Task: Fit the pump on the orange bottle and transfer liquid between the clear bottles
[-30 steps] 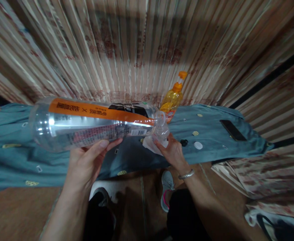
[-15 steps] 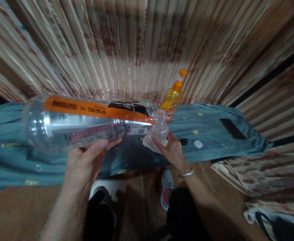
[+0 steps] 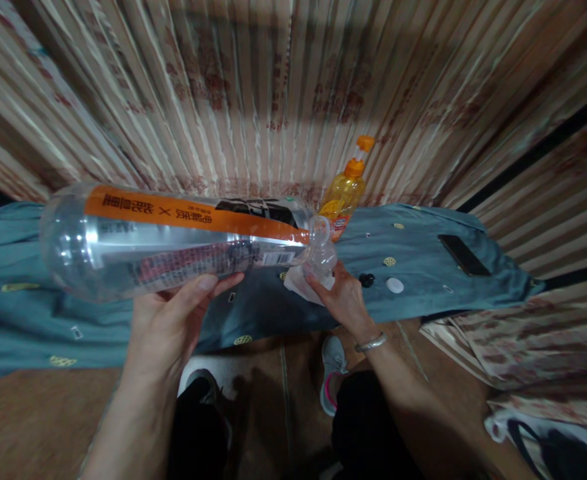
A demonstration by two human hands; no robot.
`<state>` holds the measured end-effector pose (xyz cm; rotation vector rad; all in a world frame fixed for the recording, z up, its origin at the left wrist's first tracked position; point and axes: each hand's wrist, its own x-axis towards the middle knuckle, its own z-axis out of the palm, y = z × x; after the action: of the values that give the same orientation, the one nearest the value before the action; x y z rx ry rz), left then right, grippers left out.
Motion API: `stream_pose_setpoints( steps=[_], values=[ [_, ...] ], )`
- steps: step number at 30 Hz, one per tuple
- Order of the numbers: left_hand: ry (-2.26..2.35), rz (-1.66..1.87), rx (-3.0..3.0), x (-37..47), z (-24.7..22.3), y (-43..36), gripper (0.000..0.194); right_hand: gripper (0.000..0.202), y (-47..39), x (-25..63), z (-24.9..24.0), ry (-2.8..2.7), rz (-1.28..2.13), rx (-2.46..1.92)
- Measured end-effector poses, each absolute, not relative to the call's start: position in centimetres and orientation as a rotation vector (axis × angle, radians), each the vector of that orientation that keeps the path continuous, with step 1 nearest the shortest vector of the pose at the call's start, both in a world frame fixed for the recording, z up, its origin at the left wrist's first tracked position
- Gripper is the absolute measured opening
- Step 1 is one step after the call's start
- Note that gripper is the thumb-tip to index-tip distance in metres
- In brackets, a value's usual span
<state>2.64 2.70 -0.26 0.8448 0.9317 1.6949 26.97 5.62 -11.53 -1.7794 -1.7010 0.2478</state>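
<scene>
My left hand grips a large clear plastic bottle from below, thumb and fingers along its near side. The bottle lies almost level, its neck pointing right, with an orange and silver label. At the neck, my right hand is closed on a small clear plastic bottle, whose lower part looks white. The big bottle's mouth meets the small one's top; whether they touch or overlap I cannot tell. No liquid can be made out inside either. Behind the mouth stands a yellow pump bottle with an orange pump head.
A teal patterned cloth covers the narrow table. On it lie a small black object, a white round disc and a dark phone. Pleated curtains hang behind. A white bag is at the lower right.
Both hands keep the same hold. The large bottle's base has shifted very slightly left and up; the rest of the scene looks almost unchanged.
</scene>
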Motion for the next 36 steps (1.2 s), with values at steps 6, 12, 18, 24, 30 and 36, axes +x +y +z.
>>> stream_pose_setpoints(
  steps=[6, 12, 18, 24, 30, 36],
  values=[
    [0.934, 1.696, 0.815, 2.68, -0.22, 2.79, 0.034, 0.068, 5.65, 26.89, -11.55, -1.699, 0.238, -1.773],
    [0.919, 1.694, 0.823, 2.56, -0.26, 2.65, 0.035, 0.069, 5.66, 26.84, -11.55, -1.703, 0.237, -1.788],
    [0.926, 1.669, 0.850, 2.33, -0.48, 2.71, 0.030, 0.071, 5.71, 26.85, -11.67, -1.702, 0.233, -1.783],
    [0.928, 1.692, 0.817, 2.62, -0.35, 2.73, 0.031, 0.071, 5.59, 26.83, -11.39, -1.695, 0.258, -1.773],
    [0.933, 1.688, 0.827, 2.70, -0.20, 2.66, 0.030, 0.069, 5.59, 26.74, -11.31, -1.685, 0.266, -1.795],
    [0.929, 1.690, 0.832, 2.64, -0.32, 2.72, 0.031, 0.069, 5.62, 26.68, -11.32, -1.677, 0.269, -1.809]
  ],
)
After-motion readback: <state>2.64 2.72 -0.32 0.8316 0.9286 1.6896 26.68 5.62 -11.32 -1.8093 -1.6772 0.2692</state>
